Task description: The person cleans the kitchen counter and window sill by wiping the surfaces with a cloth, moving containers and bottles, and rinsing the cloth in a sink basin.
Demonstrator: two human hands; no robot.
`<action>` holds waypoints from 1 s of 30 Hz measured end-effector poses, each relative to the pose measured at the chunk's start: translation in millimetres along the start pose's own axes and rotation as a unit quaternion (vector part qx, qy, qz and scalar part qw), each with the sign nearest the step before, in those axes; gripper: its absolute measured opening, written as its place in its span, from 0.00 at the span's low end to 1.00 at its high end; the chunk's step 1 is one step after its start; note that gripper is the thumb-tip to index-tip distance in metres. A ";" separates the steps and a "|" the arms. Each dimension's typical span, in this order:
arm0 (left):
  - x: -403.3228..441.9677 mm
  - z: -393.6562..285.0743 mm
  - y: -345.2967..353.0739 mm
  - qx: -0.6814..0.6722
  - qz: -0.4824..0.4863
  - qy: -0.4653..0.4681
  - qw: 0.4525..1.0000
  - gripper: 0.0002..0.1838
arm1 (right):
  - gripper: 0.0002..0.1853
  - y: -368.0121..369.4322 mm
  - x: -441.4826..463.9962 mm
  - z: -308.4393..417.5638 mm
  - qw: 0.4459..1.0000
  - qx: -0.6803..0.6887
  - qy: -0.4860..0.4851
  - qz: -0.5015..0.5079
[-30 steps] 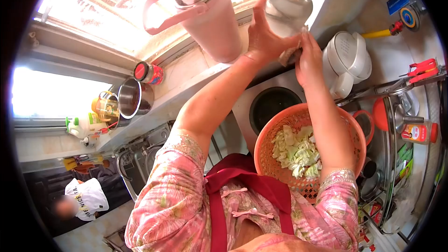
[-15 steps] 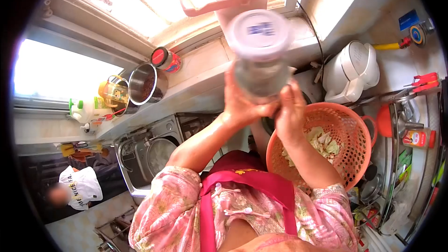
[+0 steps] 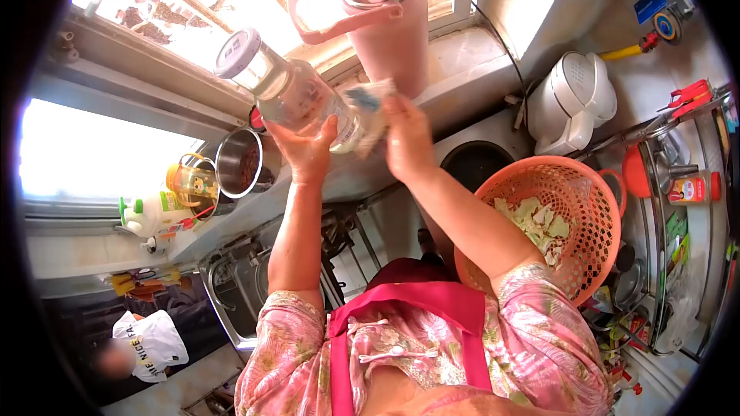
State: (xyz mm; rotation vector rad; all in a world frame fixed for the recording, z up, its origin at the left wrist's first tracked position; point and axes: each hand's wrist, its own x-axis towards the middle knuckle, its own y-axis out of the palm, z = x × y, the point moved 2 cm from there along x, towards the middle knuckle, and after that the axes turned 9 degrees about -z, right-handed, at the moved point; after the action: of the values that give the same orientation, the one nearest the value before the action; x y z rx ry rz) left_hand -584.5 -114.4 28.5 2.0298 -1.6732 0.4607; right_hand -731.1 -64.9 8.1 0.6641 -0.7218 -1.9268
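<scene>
Nearest the torso, partly beneath the right forearm, an orange perforated plastic basket sits tilted, its mouth towards the person, so the cut pale-green cabbage leaves inside show; whatever supports it is hidden.

Beyond it, at arm's length, the person's left hand grasps a clear cylindrical jar low on its side, clear of any surface. The jar leans, its pale grey lid up and to the left and its base towards the right hand, which seems to leave the lower end exposed. That right hand pinches a pale cloth with a blue-grey patch at the base; blur hides how firmly it presses.

Past the hands runs the tiled window ledge. By its front edge, left of the jar, stands a round stainless-steel pot, open at the top. Farther back, near the ledge's window edge, a tall pink tumbler with a shiny metal lid stands upright, probably put there to keep it out of the way.
</scene>
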 end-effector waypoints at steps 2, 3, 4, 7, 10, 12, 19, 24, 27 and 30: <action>4.5 6.0 1.7 0.008 0.001 -0.029 1.000 0.51 | 0.12 -14.9 2.0 28.8 0.995 0.057 -0.031 -0.078; 6.7 8.3 3.4 0.008 0.004 -0.016 1.000 0.50 | 0.13 -21.0 2.8 55.2 0.990 0.061 -0.046 -0.119; 8.7 10.5 4.7 0.008 0.008 -0.003 1.000 0.50 | 0.15 -43.6 14.6 68.4 0.991 -0.016 -0.115 -0.066; 10.3 10.6 8.8 0.026 -0.004 -0.022 0.999 0.53 | 0.19 -67.5 68.0 86.2 0.978 -0.168 -0.118 -0.030; 8.7 11.3 9.1 0.010 -0.014 -0.059 0.998 0.55 | 0.14 -84.1 148.9 63.3 0.851 -0.461 -0.233 0.098; 10.3 10.1 10.0 -0.015 -0.003 -0.056 0.998 0.55 | 0.13 -80.6 160.2 56.7 0.664 -0.627 -0.369 0.172; 11.6 25.4 -2.1 0.073 0.027 0.059 0.995 0.44 | 0.16 -109.0 180.3 81.2 0.339 -0.817 -0.438 0.162; 10.3 19.6 8.1 0.006 -0.002 -0.027 1.000 0.52 | 0.12 -116.7 191.8 88.1 0.405 -0.820 -0.405 -0.005; 5.5 7.9 9.5 0.008 -0.022 -0.091 0.996 0.56 | 0.09 -119.4 179.2 90.8 0.406 -0.802 -0.432 -0.070; 9.2 22.1 -2.0 0.074 -0.010 -0.037 0.997 0.57 | 0.07 -118.1 156.5 71.6 0.397 -0.780 -0.481 -0.059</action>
State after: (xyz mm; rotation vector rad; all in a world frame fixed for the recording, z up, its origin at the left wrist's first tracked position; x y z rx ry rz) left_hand -581.5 -133.9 14.7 2.1924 -1.7043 0.5226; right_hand -914.3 -145.4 -51.4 -1.7222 0.7953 -1.9472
